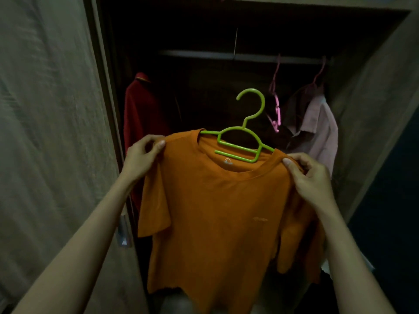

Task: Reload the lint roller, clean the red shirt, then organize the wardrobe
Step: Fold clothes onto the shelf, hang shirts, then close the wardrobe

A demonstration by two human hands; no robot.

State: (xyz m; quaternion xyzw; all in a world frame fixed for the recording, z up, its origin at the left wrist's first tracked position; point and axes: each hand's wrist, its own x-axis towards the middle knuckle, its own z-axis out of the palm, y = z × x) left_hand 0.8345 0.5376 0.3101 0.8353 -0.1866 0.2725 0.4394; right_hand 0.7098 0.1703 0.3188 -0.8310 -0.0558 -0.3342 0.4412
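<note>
Risk, as judged: the green hanger sat tilted in the orange shirt, its hook clear of the rail. A loosened pinch could let it slide out. Left hand and right hand each had fingers curled, pinching a shoulder. The red shirt hung left of centre in the wardrobe.

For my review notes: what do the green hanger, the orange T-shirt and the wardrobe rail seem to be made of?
Green hanger: likely moulded plastic; smooth, uniformly bright, rounded bars.
Orange T-shirt: soft knit fabric, possibly cotton jersey; matte, drapes and creases.
Wardrobe rail: probably metal, given its pale dull sheen; too dark to be sure.
</note>
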